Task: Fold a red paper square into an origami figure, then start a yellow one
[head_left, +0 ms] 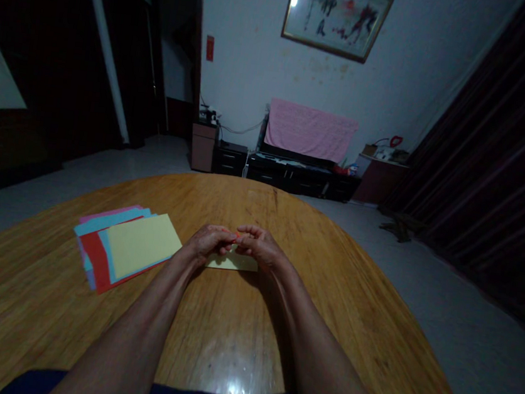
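Observation:
My left hand (210,241) and my right hand (259,245) meet over the middle of a round wooden table (338,281), fingertips pinched together. Between them shows a small orange piece of paper (238,235), held by both hands. A pale yellow sheet (233,262) lies flat on the table just under and in front of the hands. A fanned stack of coloured paper sheets (124,246), yellow on top with red, blue and pink below, lies to the left of my left hand.
Beyond the table's far edge are a low dark cabinet (293,175) with a pink cloth (310,130) over it, a framed picture (335,15) on the wall, and dark curtains (506,174) on the right.

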Tool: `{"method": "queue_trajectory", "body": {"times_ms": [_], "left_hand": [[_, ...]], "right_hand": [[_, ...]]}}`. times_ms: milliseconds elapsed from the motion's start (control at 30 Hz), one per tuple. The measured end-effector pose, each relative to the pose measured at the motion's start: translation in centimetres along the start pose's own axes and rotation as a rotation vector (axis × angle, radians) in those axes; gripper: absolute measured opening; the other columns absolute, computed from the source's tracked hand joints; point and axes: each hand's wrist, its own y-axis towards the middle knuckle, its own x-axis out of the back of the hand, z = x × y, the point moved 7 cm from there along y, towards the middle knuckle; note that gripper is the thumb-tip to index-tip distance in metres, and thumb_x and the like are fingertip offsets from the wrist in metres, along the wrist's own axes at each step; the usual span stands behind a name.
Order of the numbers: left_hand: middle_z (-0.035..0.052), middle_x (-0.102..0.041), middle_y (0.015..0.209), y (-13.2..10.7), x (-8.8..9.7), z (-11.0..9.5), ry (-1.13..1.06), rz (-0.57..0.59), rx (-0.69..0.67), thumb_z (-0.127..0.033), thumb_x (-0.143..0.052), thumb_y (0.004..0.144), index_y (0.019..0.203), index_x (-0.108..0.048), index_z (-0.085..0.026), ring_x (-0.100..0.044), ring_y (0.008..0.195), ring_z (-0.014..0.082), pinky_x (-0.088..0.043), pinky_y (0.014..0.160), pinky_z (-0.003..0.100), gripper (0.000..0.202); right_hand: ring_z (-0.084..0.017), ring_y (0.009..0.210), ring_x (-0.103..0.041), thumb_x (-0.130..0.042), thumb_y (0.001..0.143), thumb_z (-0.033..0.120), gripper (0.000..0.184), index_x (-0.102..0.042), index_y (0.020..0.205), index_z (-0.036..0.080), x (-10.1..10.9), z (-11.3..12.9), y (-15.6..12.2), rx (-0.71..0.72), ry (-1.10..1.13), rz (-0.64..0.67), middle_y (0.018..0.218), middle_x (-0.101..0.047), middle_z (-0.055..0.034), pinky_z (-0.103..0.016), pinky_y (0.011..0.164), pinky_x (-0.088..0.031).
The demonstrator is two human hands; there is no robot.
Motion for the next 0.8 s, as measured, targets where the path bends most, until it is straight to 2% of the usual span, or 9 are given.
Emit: {"method": "queue_trajectory", "body": {"times_ms": [133, 267, 500, 667, 800], "left_hand": [[-0.0015, -0.051, 0.045, -0.12, -0.16, -0.27, 0.034, -0.006, -0.02, -0.03, -0.068, 0.055, 0.051, -0.058, -0.015, -0.042, 0.04, 0.0083, -0.031, 0.041, 0.023, 0.019], [-0.0006, -0.051, 0.046, -0.13, -0.14, -0.29, 0.075, -0.009, -0.032, -0.032, -0.071, 0.058, 0.05, -0.057, -0.015, -0.042, 0.04, 0.0074, -0.029, 0.041, 0.022, 0.023], [-0.0017, -0.052, 0.047, 0.13, -0.2, 0.55, 0.014, 0.0, -0.01, -0.034, -0.074, 0.061, 0.054, -0.058, -0.015, -0.04, 0.038, 0.0065, -0.029, 0.041, 0.021, 0.026], [-0.0016, -0.053, 0.048, -0.06, -0.2, 0.12, 0.028, 0.032, -0.042, -0.035, -0.075, 0.062, 0.055, -0.06, -0.014, -0.042, 0.04, 0.0062, -0.029, 0.042, 0.021, 0.026], [-0.0015, -0.055, 0.051, -0.39, -0.19, 0.0, -0.004, 0.066, 0.002, -0.036, -0.075, 0.065, 0.059, -0.061, -0.014, -0.043, 0.042, 0.006, -0.03, 0.043, 0.02, 0.026]], "right_hand": [[-0.011, 0.049, -0.051, -0.067, 0.055, 0.015, 0.037, -0.058, 0.091, 0.019, 0.1, 0.11, 0.11, 0.022, -0.023, -0.035, 0.058, -0.06, 0.0043, -0.023, 0.052, -0.039], [-0.011, 0.049, -0.051, -0.068, 0.056, 0.014, 0.036, -0.058, 0.09, 0.019, 0.11, 0.03, 0.13, 0.014, -0.031, -0.043, 0.059, -0.06, 0.0033, -0.023, 0.051, -0.039], [-0.011, 0.051, -0.054, -0.068, 0.058, 0.013, 0.033, -0.059, 0.09, 0.019, 0.32, 0.02, 0.04, 0.008, -0.025, -0.059, 0.06, -0.061, 0.0038, -0.022, 0.052, -0.039], [-0.011, 0.051, -0.055, -0.073, 0.057, 0.019, 0.035, -0.059, 0.089, 0.018, 0.36, -0.29, 0.26, 0.018, 0.006, -0.043, 0.062, -0.062, 0.0031, -0.023, 0.053, -0.041], [-0.01, 0.051, -0.052, -0.077, 0.058, 0.027, 0.036, -0.059, 0.088, 0.018, 0.43, -0.09, 0.35, 0.06, -0.067, -0.038, 0.061, -0.06, 0.0036, -0.023, 0.052, -0.038]]}}
